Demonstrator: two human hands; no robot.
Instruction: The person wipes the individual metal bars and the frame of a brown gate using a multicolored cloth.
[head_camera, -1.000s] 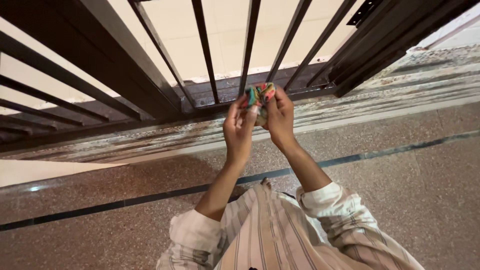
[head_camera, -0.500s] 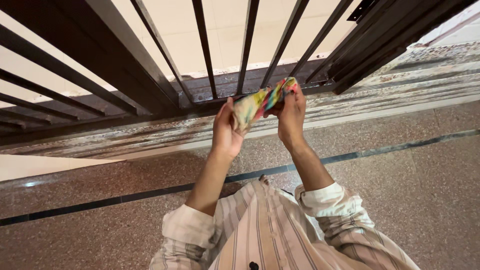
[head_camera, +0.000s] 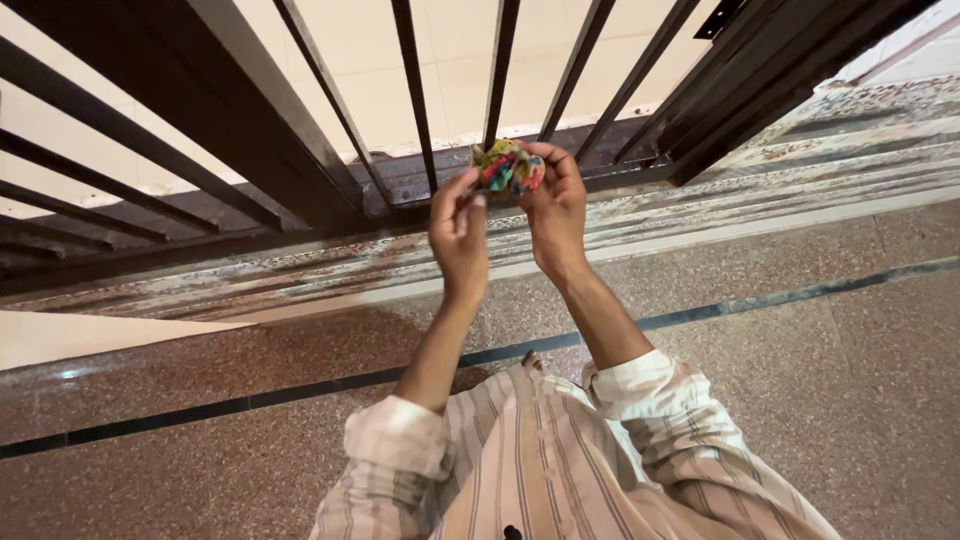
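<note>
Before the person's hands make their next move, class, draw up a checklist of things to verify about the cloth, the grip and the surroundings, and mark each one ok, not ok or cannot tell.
1. Both hands on the cloth: ok. The left hand and right hand pinch the bunched multicoloured cloth between them.
2. Cloth spread flat: not ok. It is crumpled into a small wad.
3. Cloth free of the dark metal gate: cannot tell. It sits right in front of the bars.
4. Sleeves clear of the hands: ok. The striped sleeves are rolled up.
5. Speckled floor dry: cannot tell.
</note>
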